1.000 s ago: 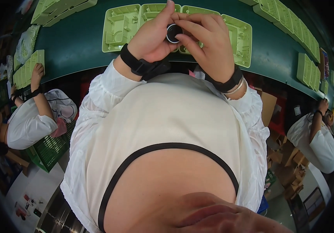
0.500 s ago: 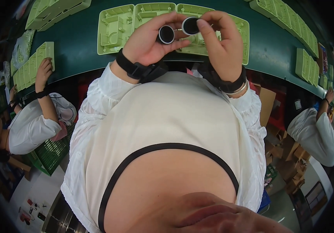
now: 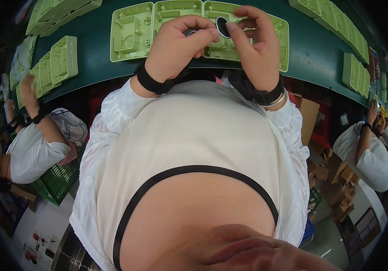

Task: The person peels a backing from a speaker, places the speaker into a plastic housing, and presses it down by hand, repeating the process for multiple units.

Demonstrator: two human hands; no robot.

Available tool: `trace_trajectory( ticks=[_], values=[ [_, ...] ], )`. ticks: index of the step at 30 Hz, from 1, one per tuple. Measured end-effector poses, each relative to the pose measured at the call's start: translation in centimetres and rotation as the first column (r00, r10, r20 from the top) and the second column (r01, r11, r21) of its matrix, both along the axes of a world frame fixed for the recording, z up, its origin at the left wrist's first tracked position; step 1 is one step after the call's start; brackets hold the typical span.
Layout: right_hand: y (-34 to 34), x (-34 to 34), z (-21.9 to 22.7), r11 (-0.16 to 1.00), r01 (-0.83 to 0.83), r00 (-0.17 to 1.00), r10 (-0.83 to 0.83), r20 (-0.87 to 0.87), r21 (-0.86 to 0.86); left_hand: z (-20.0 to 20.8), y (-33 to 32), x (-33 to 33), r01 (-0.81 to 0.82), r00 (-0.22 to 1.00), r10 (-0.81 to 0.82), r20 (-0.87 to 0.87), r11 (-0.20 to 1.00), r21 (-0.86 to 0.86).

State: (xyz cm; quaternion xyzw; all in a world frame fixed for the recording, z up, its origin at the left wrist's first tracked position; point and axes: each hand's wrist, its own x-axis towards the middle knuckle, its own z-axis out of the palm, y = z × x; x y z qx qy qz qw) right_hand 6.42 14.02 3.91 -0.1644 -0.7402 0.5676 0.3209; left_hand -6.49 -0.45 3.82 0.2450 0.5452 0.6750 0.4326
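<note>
Pale green plastic fills the far left, where a co-worker's blurred hand [image 3: 30,92] is lifted beside a leaning line of small trays [image 3: 73,63] on the dark green table [image 3: 92,47]. Next along, a row of wider trays [image 3: 121,27] lies open, partly hidden beneath the person's arms. Over them the left hand [image 3: 173,45] curls nearly closed around a dark round piece [image 3: 189,32] — only a bit of its curved edge shows — with thumb and forefinger pointing rightward. Just beside those fingertips, whether touching I cannot tell, stands the black disc [image 3: 222,28] with its white rim, tilted on edge and pinched between the thumb and fingers of the right hand [image 3: 259,54], the other fingers loosely bent. It looks light and stiff, probably moulded plastic, with a smooth rim that may slip if nipped at one point; a thumb-and-finger hold across opposite edges should suit it, sparing the dark face from smudges or scratches. Farther right, more green trays [image 3: 355,77] stand packed together near the table's edge.
</note>
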Motion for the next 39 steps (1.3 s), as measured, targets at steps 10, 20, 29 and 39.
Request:
trace_trajectory(
  ticks=[10, 20, 29, 39],
  values=[
    [-0.7, 0.1, 1.2, 0.721, 0.006, 0.999, 0.032, -0.042, 0.693, -0.5, -0.3, -0.5, -0.034, 0.991, 0.027, 0.128, 0.998, 0.047],
    [-1.5, 0.8, 1.2, 0.763, 0.003, 1.0, 0.01, -0.016, 0.647, 0.7, -0.2, 0.4, -0.126, 0.928, 0.1, -0.358, 0.991, -0.051],
    [-2.0, 2.8, 1.5, 0.97, 0.001, 0.987, -0.041, 0.158, 0.245, 1.4, 0.0, 1.9, -0.062, 0.786, 0.009, -0.618, 0.996, -0.064],
    [3.3, 16.6, -2.5, 0.987, 0.069, 0.952, -0.022, 0.306, -0.145, 0.6, -0.3, 0.3, 0.287, 0.933, -0.31, -0.181, 0.947, -0.141]
  ],
)
